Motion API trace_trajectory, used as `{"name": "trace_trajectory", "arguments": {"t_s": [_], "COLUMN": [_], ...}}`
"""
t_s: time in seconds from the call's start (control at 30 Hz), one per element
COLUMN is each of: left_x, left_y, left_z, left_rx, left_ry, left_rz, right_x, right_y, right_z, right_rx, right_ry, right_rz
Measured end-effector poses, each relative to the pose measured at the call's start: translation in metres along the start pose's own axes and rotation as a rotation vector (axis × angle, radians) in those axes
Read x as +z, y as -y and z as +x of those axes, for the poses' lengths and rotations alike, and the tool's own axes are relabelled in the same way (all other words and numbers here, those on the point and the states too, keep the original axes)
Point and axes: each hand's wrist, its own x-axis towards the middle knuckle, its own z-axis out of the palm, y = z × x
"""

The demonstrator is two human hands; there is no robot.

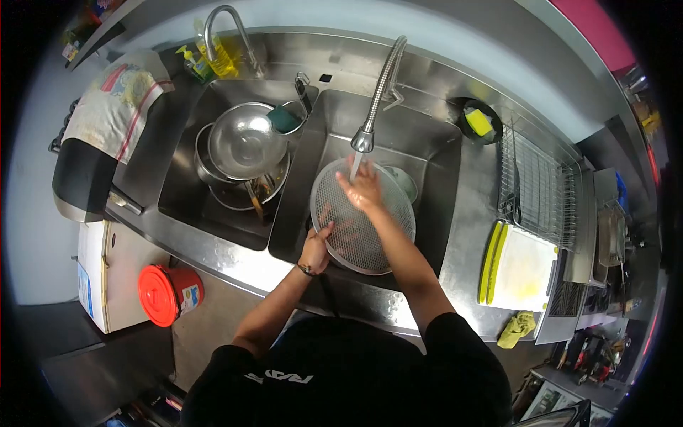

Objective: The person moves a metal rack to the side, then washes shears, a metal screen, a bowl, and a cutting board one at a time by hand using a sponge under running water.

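Note:
A round metal mesh screen is held tilted over the right sink basin. My left hand grips its left rim, with the thumb on top and the fingers showing through the mesh from behind. My right hand is at the screen's upper part, fingers spread and wet. Water runs down from the spring-neck faucet onto this hand and the mesh. Partly hidden behind the screen, a pale green bowl sits in the same basin.
The left basin holds a steel bowl, pots and a green scouring pad. To the right are a black bowl with a yellow sponge, a wire dish rack, cutting boards and a cloth. A red bucket stands on the floor.

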Motion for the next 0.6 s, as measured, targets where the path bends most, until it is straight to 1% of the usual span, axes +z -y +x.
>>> {"name": "trace_trajectory", "arguments": {"t_s": [0.07,0.1,0.13,0.17,0.2,0.27,0.33,0.37,0.4,0.47,0.5,0.53,0.6], "left_x": [-0.017,-0.026,-0.029,-0.032,-0.035,-0.036,-0.022,-0.025,-0.016,0.009,0.014,0.019,0.030], "left_y": [-0.003,-0.005,-0.006,-0.005,-0.005,-0.004,-0.013,-0.008,-0.011,-0.020,-0.017,-0.016,-0.016], "left_z": [0.013,0.018,0.020,0.021,0.022,0.022,0.015,0.021,0.021,0.021,0.029,0.035,0.048], "left_rx": [-0.029,-0.055,-0.061,0.006,0.074,0.063,-0.103,-0.103,-0.112,-0.255,-0.262,-0.273,-0.127], "left_ry": [-0.027,-0.059,-0.058,-0.024,0.013,0.051,-0.061,0.034,0.042,0.173,0.241,0.250,0.282], "left_rz": [0.042,0.081,0.081,0.081,0.082,0.028,0.106,0.113,0.112,0.161,0.195,0.196,0.379], "right_x": [-0.008,-0.008,-0.008,-0.008,-0.013,-0.034,-0.048,-0.055,-0.061,-0.074,-0.085,-0.097,-0.111], "right_y": [0.022,0.022,0.022,0.022,0.020,0.008,-0.003,-0.009,-0.016,-0.030,-0.035,-0.041,-0.059], "right_z": [-0.041,-0.058,-0.075,-0.093,-0.111,-0.143,-0.169,-0.178,-0.183,-0.194,-0.195,-0.192,-0.189], "right_rx": [-0.269,-0.264,-0.391,-0.516,-0.508,-0.628,-0.597,-0.574,-0.563,-0.550,-0.500,-0.449,-0.033], "right_ry": [0.063,0.064,0.051,0.037,0.036,0.169,0.189,0.210,0.208,-0.014,-0.158,-0.303,-0.351], "right_rz": [0.086,0.085,0.099,0.115,0.115,0.081,0.026,-0.027,-0.032,-0.139,-0.031,0.077,0.172]}}
